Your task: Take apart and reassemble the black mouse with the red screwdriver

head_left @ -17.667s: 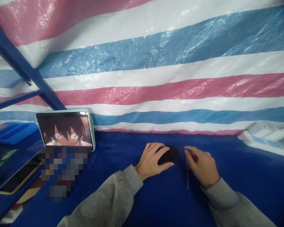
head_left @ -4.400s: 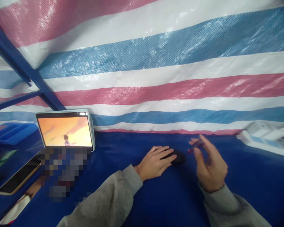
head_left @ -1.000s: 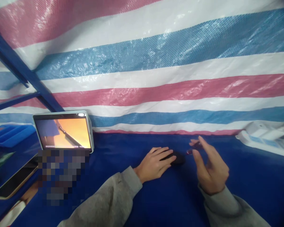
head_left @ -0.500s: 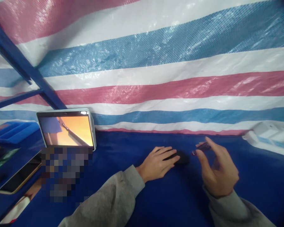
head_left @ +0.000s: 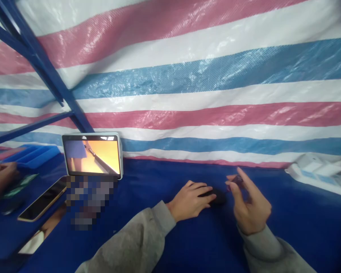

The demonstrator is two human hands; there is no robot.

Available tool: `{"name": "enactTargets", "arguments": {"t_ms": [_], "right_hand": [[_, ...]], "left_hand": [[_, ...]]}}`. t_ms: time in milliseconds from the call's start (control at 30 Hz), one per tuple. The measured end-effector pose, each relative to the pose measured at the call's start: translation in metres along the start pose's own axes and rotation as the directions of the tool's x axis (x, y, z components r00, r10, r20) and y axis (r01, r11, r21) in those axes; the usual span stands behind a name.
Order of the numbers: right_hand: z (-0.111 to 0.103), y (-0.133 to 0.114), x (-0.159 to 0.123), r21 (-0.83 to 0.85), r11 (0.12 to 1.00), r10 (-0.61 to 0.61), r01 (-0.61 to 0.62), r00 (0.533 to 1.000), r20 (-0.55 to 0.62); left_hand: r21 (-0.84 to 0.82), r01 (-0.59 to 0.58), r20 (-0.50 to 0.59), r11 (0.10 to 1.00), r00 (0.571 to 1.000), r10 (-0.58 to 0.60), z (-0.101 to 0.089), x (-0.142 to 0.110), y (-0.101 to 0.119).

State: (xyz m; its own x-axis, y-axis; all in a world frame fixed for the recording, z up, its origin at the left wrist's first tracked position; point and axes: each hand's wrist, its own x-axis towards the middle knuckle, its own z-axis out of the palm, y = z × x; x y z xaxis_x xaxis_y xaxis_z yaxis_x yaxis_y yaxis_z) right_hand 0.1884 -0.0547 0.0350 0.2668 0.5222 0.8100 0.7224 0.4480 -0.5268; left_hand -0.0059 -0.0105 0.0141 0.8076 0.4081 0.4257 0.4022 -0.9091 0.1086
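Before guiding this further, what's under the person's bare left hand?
Under the bare left hand is a rounded black object on the blue tabletop. Its end nearest the right hand shows; the rest is mostly covered, its underside unseen.
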Motion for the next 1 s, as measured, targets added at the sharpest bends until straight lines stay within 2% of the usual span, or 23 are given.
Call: {"name": "enactTargets", "arguments": {"t_ms": [133, 233, 367, 433, 500, 600, 667, 800, 933, 1000], "right_hand": [[-0.008, -0.002, -0.01, 0.129, 0.991, 0.032, -0.036, 0.999, 0.033], [-0.013, -0.003, -0.012, 0.178, 0.984, -0.029, 0.01, 0.994, 0.108], [-0.015, -0.008, -0.007, 0.054, 0.981, -0.187, 0.188, 0.982, -0.019], [-0.016, -0.01, -0.006, 0.018, 0.977, -0.213, 0.214, 0.974, -0.072], [-0.018, -0.01, -0.005, 0.057, 0.977, -0.203, 0.206, 0.978, -0.044], [-0.02, -0.006, -0.006, 0.122, 0.979, -0.174, 0.165, 0.983, 0.064], [-0.02, -0.004, -0.005, 0.094, 0.982, -0.172, 0.166, 0.984, 0.053], [-0.02, -0.003, -0.005, 0.017, 0.987, -0.157, 0.158, 0.986, -0.059], [-0.021, -0.002, -0.007, 0.125, 0.985, -0.124, 0.119, 0.992, 0.028], [-0.022, -0.002, -0.007, 0.128, 0.984, -0.135, 0.126, 0.989, 0.062]], "left_hand": [[-0.015, 0.008, -0.016, 1.0, 1.0, -0.009, -0.004, -0.013, 0.017], [-0.028, -0.006, -0.043, 1.0, 0.999, 0.005, -0.003, -0.02, 0.023], [-0.041, -0.01, -0.092, 0.999, 0.996, 0.006, 0.001, -0.024, 0.024], [-0.05, -0.001, -0.108, 0.999, 0.994, -0.004, 0.002, -0.025, 0.024], [-0.058, 0.002, -0.114, 0.998, 0.993, -0.009, 0.003, -0.025, 0.023], [-0.07, 0.002, -0.125, 0.998, 0.992, -0.011, 0.004, -0.025, 0.024], [-0.08, -0.001, -0.138, 0.997, 0.99, -0.01, 0.004, -0.025, 0.024], [-0.096, 0.008, -0.132, 0.995, 0.991, -0.021, 0.004, -0.025, 0.024], [-0.094, 0.011, -0.125, 0.996, 0.992, -0.023, 0.002, -0.025, 0.024], [-0.091, 0.002, -0.132, 0.996, 0.991, -0.014, 0.001, -0.024, 0.025]]}}
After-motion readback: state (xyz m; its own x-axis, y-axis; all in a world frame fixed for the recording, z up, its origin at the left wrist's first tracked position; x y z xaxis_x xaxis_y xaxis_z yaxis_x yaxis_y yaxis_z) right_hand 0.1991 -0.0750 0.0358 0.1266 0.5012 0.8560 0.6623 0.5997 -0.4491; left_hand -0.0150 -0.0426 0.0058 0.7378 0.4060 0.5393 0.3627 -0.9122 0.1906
